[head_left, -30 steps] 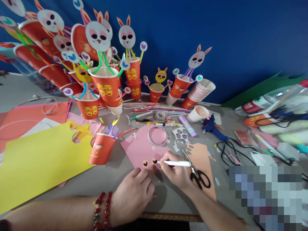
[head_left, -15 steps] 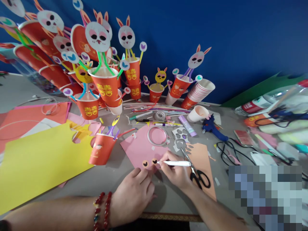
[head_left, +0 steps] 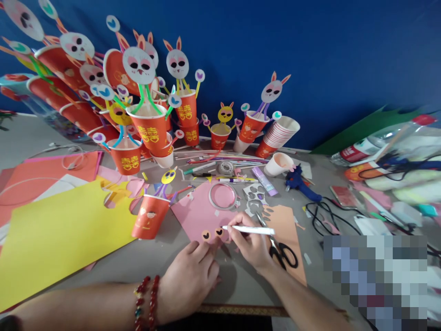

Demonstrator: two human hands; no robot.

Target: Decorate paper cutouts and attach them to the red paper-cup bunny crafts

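Note:
My right hand point(head_left: 251, 243) grips a white pen point(head_left: 248, 229) whose tip touches one of two small orange paper discs point(head_left: 219, 232) with black heart marks. The other disc point(head_left: 206, 235) lies just left of it. Both discs rest on the near edge of a pink paper sheet point(head_left: 200, 211). My left hand point(head_left: 191, 276), with a red bead bracelet on the wrist, lies on the table with its fingertips pressing next to the discs; nothing is in it.
Black-handled scissors point(head_left: 280, 253) lie on an orange sheet point(head_left: 284, 225) by my right hand. A tape ring point(head_left: 223, 196), an orange cup point(head_left: 150, 219), a yellow sheet point(head_left: 62, 234), a blue glue gun point(head_left: 299, 181) and several bunny cups point(head_left: 151, 128) stand beyond.
The view has tilted slightly, so everything sits a little lower and left. The pen tip stays on the right disc and both hands hold their places.

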